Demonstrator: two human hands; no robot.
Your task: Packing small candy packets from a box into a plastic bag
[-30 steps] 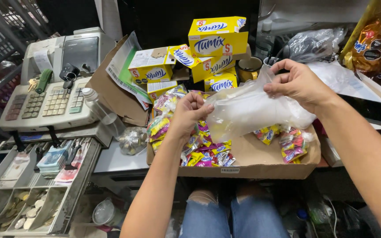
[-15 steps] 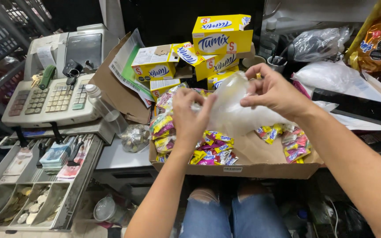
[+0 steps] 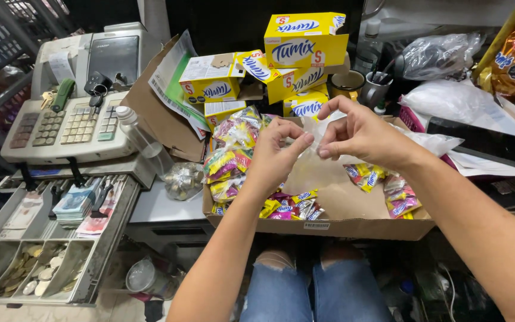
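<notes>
1. Head view: left hand point(image 3: 275, 156) and right hand point(image 3: 362, 134) meet above the cardboard box point(image 3: 329, 226), both pinching the top edge of a clear plastic bag point(image 3: 314, 170) that hangs between them over the box.
2. Left fingers curled, thumb and forefinger closed on the bag edge. Right thumb and forefinger closed on the same edge; the other right fingers are loosely spread.
3. Bag looks empty, though it is hard to be sure through the film.
4. To open it well, judging from the grip: rub the two layers apart at the mouth, keep both pinches near the rim, hold it low over the box.
5. Around: candy packets point(image 3: 233, 158) piled in the box's left part, more at the right point(image 3: 397, 197); yellow boxes point(image 3: 305, 42) stacked behind; cash register point(image 3: 70, 128) and open cash drawer point(image 3: 49, 238) at left.
</notes>
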